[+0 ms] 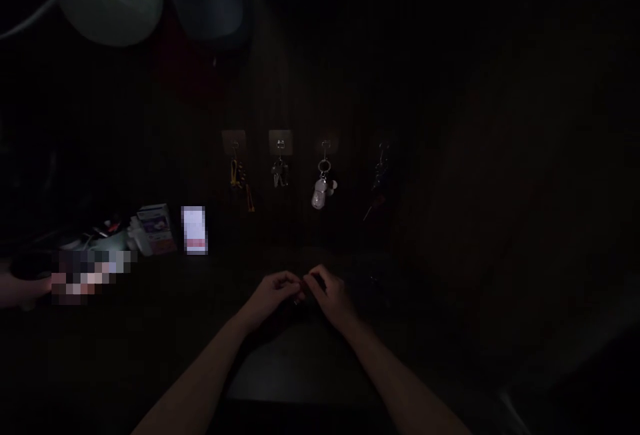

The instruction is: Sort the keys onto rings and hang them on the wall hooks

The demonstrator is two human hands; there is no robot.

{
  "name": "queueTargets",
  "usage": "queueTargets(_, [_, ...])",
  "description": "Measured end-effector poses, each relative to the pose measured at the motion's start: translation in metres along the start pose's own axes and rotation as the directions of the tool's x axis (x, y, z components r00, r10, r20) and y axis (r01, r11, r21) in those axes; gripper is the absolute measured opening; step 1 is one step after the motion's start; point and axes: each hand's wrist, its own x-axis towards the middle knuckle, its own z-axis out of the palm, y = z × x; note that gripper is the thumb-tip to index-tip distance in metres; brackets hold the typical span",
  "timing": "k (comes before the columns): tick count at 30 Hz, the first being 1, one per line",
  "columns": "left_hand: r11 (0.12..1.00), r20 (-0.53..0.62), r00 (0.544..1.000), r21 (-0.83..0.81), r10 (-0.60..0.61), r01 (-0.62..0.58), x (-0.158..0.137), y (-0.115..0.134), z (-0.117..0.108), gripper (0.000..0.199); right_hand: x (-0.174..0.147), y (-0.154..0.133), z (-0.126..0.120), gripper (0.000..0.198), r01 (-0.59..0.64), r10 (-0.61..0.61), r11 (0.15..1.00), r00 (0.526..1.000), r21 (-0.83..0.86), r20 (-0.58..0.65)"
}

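The scene is very dark. My left hand (pixel 277 291) and my right hand (pixel 331 293) meet at the middle, low in the view, with fingers bent and fingertips pinched close together. A tiny bright glint shows below the left fingertips, but what the fingers hold is too small and dim to name. Beyond them hang a yellow and dark braided cord (pixel 243 181), a bunch of keys (pixel 280 173), a pale key fob (pixel 319 193) on a ring and, further right, a dim bunch of keys (pixel 380 175).
Adhesive wall hooks (pixel 281 143) carry the hanging things. A lit phone (pixel 195 229) stands left of them beside a small box (pixel 157 228). Another person's hand (pixel 30 288) is at the far left, near a blurred-out bright patch. A pale rounded object (pixel 115 1) is upper left.
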Motion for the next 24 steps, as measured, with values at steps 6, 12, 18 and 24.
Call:
queueTargets(6, [0.999,-0.175,0.983,0.02,0.049,-0.046,0.007,0.017,-0.012,0.031,-0.001,0.001,-0.002,0.021,0.033,-0.032,0.998,0.999,-0.044,0.02])
queueTargets(12, [0.99,-0.339,0.93,0.055,0.141,-0.13,0.016,0.048,-0.034,0.039,-0.001,0.0,-0.003,0.019,0.051,-0.051,0.996,0.999,-0.074,0.004])
queueTargets(18, [0.967,-0.474,0.843,0.164,0.253,-0.197,0.028,0.077,-0.063,0.04,0.0,0.0,-0.003,0.021,0.039,-0.038,0.996,0.999,-0.077,0.014])
queueTargets(24, [0.936,-0.613,0.709,0.191,0.349,-0.296,0.049,0.107,-0.097,0.039,-0.001,0.002,0.0,0.022,0.037,-0.034,0.995,0.999,-0.093,0.029])
